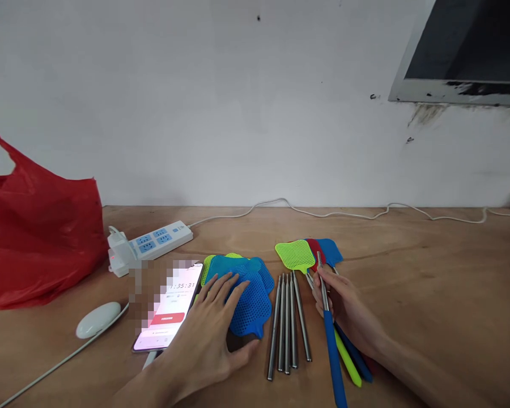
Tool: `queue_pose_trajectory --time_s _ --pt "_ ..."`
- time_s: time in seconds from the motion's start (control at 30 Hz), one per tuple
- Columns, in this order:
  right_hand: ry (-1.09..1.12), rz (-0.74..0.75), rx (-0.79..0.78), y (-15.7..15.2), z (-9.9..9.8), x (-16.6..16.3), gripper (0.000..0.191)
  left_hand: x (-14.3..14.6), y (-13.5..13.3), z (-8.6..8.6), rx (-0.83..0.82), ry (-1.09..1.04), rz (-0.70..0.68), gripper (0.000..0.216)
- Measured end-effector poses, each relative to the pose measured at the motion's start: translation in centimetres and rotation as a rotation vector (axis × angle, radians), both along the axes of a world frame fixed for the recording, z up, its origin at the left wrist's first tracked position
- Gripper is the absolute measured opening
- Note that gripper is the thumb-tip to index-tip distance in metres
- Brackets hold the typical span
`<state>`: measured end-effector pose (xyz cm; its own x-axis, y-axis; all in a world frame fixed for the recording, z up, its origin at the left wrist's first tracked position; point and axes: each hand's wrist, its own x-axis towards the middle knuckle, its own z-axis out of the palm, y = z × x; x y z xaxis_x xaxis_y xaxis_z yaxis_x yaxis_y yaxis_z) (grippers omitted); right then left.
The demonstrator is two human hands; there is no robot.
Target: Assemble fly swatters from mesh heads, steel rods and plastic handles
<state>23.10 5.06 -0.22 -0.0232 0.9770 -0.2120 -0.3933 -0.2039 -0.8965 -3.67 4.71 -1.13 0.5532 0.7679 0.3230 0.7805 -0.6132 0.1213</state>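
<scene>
Fingers spread, my left hand [212, 323] rests over a pile of loose mesh fly swatter heads, with a blue head [251, 309] on top and yellow-green edges underneath. My right hand [338, 294] is closed around a fly swatter handle [332, 351], a metal rod with a blue grip; its bare tip points up and away. Several metal rods [287, 323] lie side by side between my hands. Behind my right hand lie swatters with a yellow-green head [295, 255], a red head [317, 250] and a blue head [329, 249]; their handles are partly hidden by that hand.
A phone [170, 311] with a lit screen lies left of my left hand. Farther left are a white power strip [161, 241], a white mouse-shaped object [97, 319] on a cable, and a red plastic bag [42, 238]. A white cord [238, 215] runs along the wall.
</scene>
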Motion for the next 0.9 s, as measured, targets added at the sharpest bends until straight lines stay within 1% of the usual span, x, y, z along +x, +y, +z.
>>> queue_pose_trajectory --time_s 0.2,0.3,0.4,0.5,0.63,0.8,0.9 --pt "0.007 -0.001 0.026 0.0 -0.3 0.0 0.038 0.0 0.2 0.4 -0.010 -0.024 0.001 0.066" --pt "0.029 0.081 0.068 0.2 -0.5 0.1 0.042 -0.1 0.3 0.3 -0.021 -0.053 0.014 0.062" --pt "0.036 0.152 0.081 0.4 -0.7 0.2 0.045 -0.1 0.4 0.3 -0.014 -0.059 0.021 0.066" --pt "0.032 0.172 0.060 0.5 -0.8 0.3 0.045 -0.1 0.6 0.2 -0.006 -0.046 0.031 0.069" --pt "0.035 0.191 0.038 0.7 -1.2 0.3 0.047 -0.2 0.8 0.1 -0.049 -0.057 0.036 0.067" --pt "-0.007 0.226 0.041 0.8 -1.4 0.4 0.048 -0.4 0.8 0.1 -0.115 -0.171 0.056 0.071" --pt "-0.125 0.333 0.032 0.7 -1.1 0.5 0.048 -0.3 0.8 0.3 -0.146 -0.265 0.075 0.071"
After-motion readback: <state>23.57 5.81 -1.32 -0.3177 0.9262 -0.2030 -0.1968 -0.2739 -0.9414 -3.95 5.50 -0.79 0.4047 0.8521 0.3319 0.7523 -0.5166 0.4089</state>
